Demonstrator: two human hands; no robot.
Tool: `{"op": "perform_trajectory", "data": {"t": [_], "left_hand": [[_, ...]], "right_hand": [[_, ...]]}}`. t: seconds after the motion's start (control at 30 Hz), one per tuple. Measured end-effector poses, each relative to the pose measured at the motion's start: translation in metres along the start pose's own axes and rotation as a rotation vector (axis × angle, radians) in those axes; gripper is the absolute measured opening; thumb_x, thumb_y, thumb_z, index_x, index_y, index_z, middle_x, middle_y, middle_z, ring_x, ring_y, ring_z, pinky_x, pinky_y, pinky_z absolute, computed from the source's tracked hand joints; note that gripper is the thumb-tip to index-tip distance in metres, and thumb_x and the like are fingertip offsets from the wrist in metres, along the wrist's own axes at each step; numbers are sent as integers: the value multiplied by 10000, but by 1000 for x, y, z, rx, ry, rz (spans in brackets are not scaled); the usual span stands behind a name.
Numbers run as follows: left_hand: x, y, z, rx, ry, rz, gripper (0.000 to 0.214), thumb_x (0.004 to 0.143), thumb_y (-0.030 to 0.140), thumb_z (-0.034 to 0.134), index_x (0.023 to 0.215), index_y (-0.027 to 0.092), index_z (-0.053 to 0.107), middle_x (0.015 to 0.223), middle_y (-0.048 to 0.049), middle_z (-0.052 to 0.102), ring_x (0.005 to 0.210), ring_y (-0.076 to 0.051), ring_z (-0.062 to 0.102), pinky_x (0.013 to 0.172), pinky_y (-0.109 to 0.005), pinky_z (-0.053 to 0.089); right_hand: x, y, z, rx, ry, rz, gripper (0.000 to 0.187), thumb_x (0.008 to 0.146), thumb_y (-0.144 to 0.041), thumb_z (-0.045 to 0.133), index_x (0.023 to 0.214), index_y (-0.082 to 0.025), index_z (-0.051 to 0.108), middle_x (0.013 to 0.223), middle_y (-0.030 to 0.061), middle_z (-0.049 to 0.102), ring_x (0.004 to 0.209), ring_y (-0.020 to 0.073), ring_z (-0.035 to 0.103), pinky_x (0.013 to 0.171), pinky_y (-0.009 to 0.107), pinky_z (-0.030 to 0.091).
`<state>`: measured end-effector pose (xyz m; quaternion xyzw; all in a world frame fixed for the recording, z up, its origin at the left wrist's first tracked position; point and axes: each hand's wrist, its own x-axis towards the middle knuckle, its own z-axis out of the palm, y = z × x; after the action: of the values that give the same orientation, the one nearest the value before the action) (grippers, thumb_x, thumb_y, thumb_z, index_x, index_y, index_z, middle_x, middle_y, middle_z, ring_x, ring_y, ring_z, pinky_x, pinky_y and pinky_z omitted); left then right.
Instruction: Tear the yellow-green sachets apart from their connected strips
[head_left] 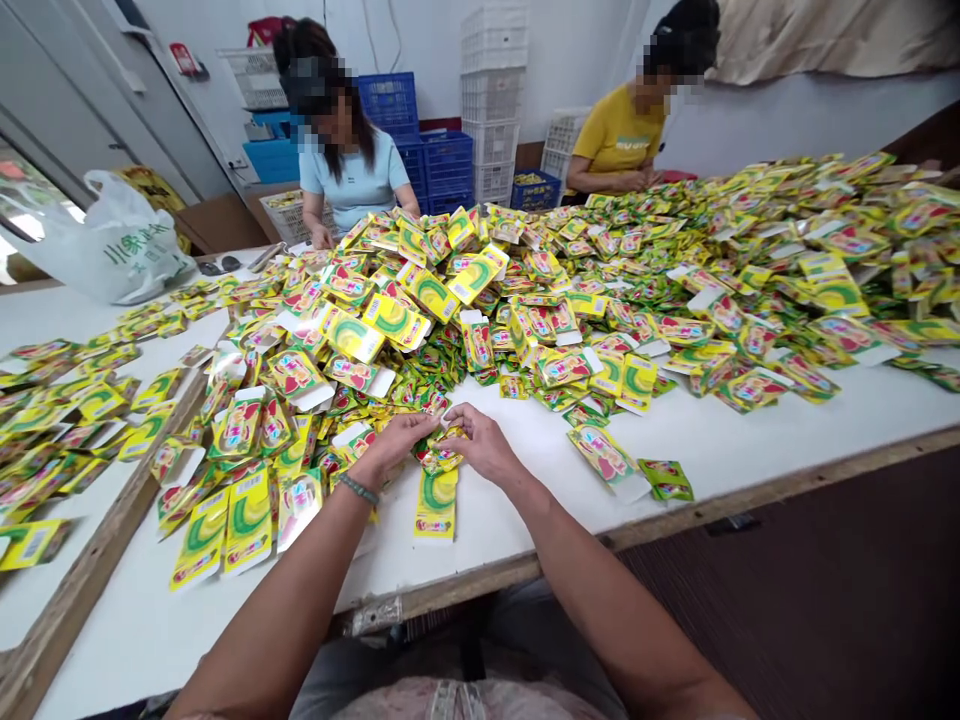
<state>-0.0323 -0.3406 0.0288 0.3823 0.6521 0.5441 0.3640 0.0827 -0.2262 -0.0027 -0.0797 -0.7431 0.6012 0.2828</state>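
Note:
Close to the front of the table, both my hands meet over a small yellow box (452,436) with a pale flap at its top; fingers cover much of it. My right hand (486,446) curls around its right side. From the left, my left hand (399,442) pinches at its upper edge, the fingertips pressed together. Beneath them a flat yellow carton (436,508) with a green swirl lies on the white tabletop. Small green sachets (442,362) are heaped just beyond my hands. Several more yellow cartons (250,515) lie left of my left forearm.
A big pile of cartons (420,290) spreads across the table (517,500). A wooden strip (112,540) crosses its left part. One carton (606,460) and a green sachet (666,480) lie at right. Two people sit opposite; a plastic bag (124,240) stands far left.

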Motion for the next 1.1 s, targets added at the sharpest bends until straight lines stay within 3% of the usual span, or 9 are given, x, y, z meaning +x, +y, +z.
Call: {"op": "perform_trajectory", "data": {"t": [0.27, 0.37, 0.5, 0.63, 0.7, 0.77, 0.83, 0.93, 1.1], "left_hand": [[-14, 2, -4, -190, -100, -41, 544, 585, 239, 776, 1063, 176, 524, 726, 1, 635, 655, -130, 599, 644, -254, 458], [-16, 5, -1, -138, -68, 11, 604, 559, 216, 776, 1088, 192, 485, 752, 11, 615, 663, -128, 593, 650, -262, 469], [-18, 10, 8, 181, 157, 123, 591, 550, 253, 764, 1058, 188, 470, 834, -8, 582, 696, -136, 583, 621, -255, 466], [-37, 17, 19, 776, 490, 134, 430, 689, 337, 643, 1055, 181, 480, 858, -38, 585, 715, -181, 589, 658, -322, 476], [-51, 17, 23, 1030, 409, 146, 416, 720, 296, 599, 1103, 173, 491, 972, -89, 585, 832, -229, 595, 732, -371, 481], [-65, 15, 23, 1205, 179, 214, 466, 718, 159, 554, 1178, 168, 484, 1190, -149, 516, 1046, -270, 540, 864, -402, 447], [-76, 12, 19, 1329, -38, 307, 615, 659, 6, 497, 1246, 189, 462, 1391, -154, 352, 1260, -287, 367, 995, -422, 351], [-79, 9, 9, 1456, -203, 383, 779, 573, -69, 469, 1282, 253, 449, 1504, -85, 167, 1373, -316, 86, 1071, -505, 195], [-60, 4, 9, 1413, -309, 481, 540, 714, 40, 473, 1207, 252, 531, 1434, -60, 358, 1373, -314, 93, 1081, -534, 135]], "right_hand": [[1, -4, 1, 85, 52, 132, 412, 620, -308, 710, 968, -180, 530, 842, 4, 558, 771, 123, 532, 698, 245, 449], [-2, -8, -1, 118, -63, 176, 363, 695, -390, 654, 974, -171, 577, 876, 28, 606, 800, 144, 559, 701, 261, 458], [-4, -7, -6, 86, -151, 171, 377, 651, -397, 686, 928, -146, 636, 784, 16, 642, 711, 149, 577, 649, 258, 455], [0, -4, -15, -2, 83, 160, 317, 663, -399, 655, 850, -143, 641, 731, 15, 647, 676, 150, 582, 619, 252, 448], [2, -4, -20, -54, 213, 161, 291, 664, -397, 644, 814, -148, 624, 693, 9, 633, 646, 144, 570, 602, 249, 442], [4, -4, -23, -112, 316, 166, 264, 660, -392, 642, 765, -154, 599, 664, 2, 613, 621, 137, 551, 586, 245, 434], [5, -3, -23, -110, 371, 176, 257, 657, -391, 642, 742, -157, 580, 668, 5, 606, 624, 136, 547, 588, 247, 434], [6, 1, -22, 52, 377, 178, 301, 653, -405, 644, 803, -153, 577, 714, 17, 621, 660, 146, 569, 619, 265, 455], [7, 5, -22, 233, 328, 152, 359, 640, -393, 661, 888, -150, 572, 807, 43, 651, 723, 163, 600, 688, 297, 482]]}}
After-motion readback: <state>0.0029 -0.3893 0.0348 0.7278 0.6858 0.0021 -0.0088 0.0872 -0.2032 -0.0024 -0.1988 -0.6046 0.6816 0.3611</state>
